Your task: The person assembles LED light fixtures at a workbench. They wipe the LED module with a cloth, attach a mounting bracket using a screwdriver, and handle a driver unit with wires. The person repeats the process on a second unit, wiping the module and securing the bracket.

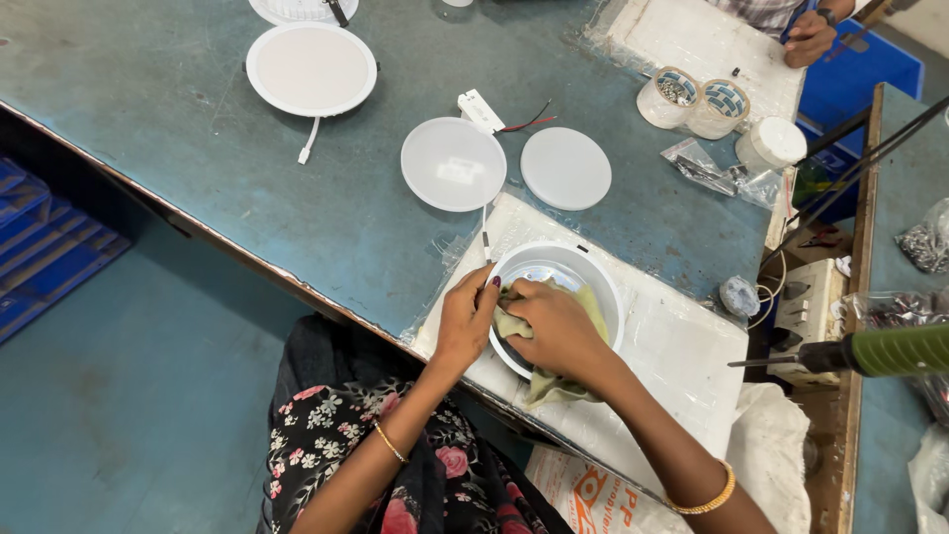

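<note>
Cloth (542, 381), pale yellow-green and crumpled, lies inside a round white lamp housing (593, 272) and spills over its near rim toward the person. The right hand (559, 331) presses down on the cloth, its grip closed on the fabric inside the bowl-shaped shell. The left hand (467, 318) clamps the housing's left rim, fingers curled over the edge. The housing is circular, so it shows no long axis; its open face points up, and its inner surface looks glossy and reflective. It sits on a white foam pad (682, 346) wrapped in clear film, at the near edge of the worn blue-green counter (198, 119).

Just beyond the pad lie two flat round discs: a translucent frosted one (453, 164) with a small rectangular patch at its centre, and a plain matte white one (565, 168) beside it. A small white box with red and black wires (481, 109) lies behind them. Farther left rests a finished round white panel lamp (311, 68). To the right stand two rolls of tape (692, 101) and a white lidded jar (772, 144), with clear plastic bags (712, 168) near them. A green-handled tool (890, 350) lies at the right edge. Another person's hand (811, 38) rests at the far corner. A white sack with orange print (593, 489) hangs below the counter.
</note>
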